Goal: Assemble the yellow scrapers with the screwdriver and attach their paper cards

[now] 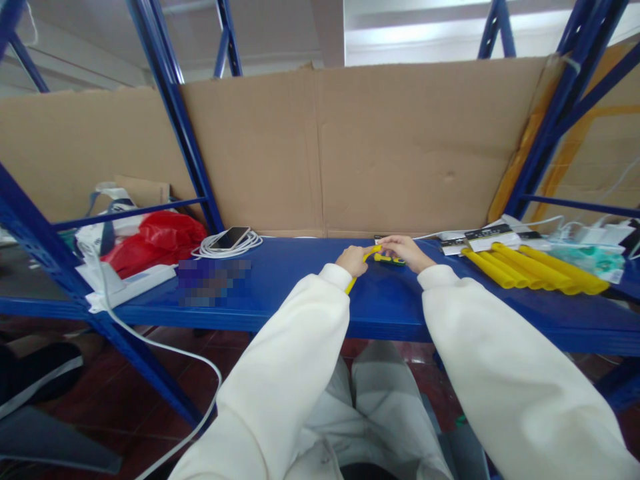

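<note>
My left hand (pixel 353 260) is closed around a narrow yellow strip (pixel 371 253). One end of the strip sticks out below that hand toward the shelf's front edge. On the other side, the fingers of my right hand (pixel 405 251) are bent and pinch at the strip's upper end. Under the right fingers, a small yellow and black object (pixel 390 259) lies on the blue shelf top (pixel 300 287); the hand partly covers it, and its kind cannot be made out.
Several yellow tubes (pixel 535 270) lie at right beside black-and-white packets (pixel 493 237). At left are a phone (pixel 231 238) on a coiled white cable (pixel 203 252), a red bag (pixel 157 241) and a white power strip (pixel 135 285). Cardboard (pixel 400 147) walls the back; blue posts (pixel 185 133) flank it.
</note>
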